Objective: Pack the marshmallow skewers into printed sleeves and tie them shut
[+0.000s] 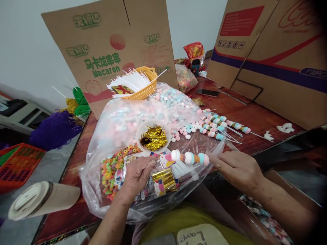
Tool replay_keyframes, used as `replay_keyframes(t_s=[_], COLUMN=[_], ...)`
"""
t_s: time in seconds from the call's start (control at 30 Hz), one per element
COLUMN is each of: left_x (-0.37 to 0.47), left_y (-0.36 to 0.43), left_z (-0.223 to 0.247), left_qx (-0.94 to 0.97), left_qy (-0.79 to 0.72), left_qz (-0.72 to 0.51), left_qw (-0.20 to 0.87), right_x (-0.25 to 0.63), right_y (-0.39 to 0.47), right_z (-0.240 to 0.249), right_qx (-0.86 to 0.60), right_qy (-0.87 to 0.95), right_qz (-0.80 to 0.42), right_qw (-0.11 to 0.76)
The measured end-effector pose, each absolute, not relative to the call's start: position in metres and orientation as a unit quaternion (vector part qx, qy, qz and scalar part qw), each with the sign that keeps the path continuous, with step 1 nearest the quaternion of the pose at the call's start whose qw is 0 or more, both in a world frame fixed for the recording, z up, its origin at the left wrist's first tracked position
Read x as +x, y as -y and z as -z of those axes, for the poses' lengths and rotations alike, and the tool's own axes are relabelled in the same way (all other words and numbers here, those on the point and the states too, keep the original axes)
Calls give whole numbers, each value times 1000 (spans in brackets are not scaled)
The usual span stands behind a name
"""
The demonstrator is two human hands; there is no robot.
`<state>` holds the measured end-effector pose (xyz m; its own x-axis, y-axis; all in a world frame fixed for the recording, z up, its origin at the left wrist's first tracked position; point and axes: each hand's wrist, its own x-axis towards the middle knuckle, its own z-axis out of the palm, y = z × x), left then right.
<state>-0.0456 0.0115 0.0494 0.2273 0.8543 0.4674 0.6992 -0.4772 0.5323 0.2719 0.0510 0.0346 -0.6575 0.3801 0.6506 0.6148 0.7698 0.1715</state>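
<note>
A skewer of marshmallow-like candies [190, 157] in white, pale blue, pink and brown lies level in front of me. My right hand [236, 166] grips it at its right end, the fingers hiding any stick there. To its left, my left hand [139, 173] is closed in a pinch; whatever sits between thumb and finger is too small to make out. Beneath are printed plastic packets [159, 189], one with gold strips, and a bundle of white sticks [180, 169]. Just behind the hands stands a clear round tub [139, 131] of gold ties [155, 139].
A large clear bag holds loose pastel candies [176, 95] and colourful rings [111, 170]. Finished skewers [214, 124] lie right of it. A yellow basket [146, 92] of white sticks, cardboard boxes [107, 44], a phone [207, 92] and a lidded cup [53, 200] stand around.
</note>
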Motion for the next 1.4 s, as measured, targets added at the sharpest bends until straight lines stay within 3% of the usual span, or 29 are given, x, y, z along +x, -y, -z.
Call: replay_keyframes(t_s=[0.17, 0.37, 0.57, 1.0, 1.23, 1.33, 1.4], left_x=[-49, -47, -47, -36, -9, -1, 1], left_y=[-15, -12, -14, -14, -20, -22, -23], left_z=[-46, -44, -41, -47, -55, -58, -60], left_qx=[836, 839, 860, 868, 810, 772, 754], left_qy=[-435, -428, -437, -473, -556, -577, -562], left_qz=[-333, -325, -262, -142, 42, 34, 9], left_qw=[-4, 85, 39, 43, 182, 264, 341], right_x=[286, 286, 282, 263, 247, 241, 239], right_y=[-54, -49, -47, -49, -49, -52, -55], right_z=[-29, -25, -28, -48, -56, -59, -61], right_qx=[-251, -260, -304, -317, -285, -280, -255], right_qy=[921, 933, 921, 917, 938, 953, 961], right_qz=[144, 81, 74, -190, -174, -92, 6], right_qw=[262, 233, 232, 149, 89, 66, 109])
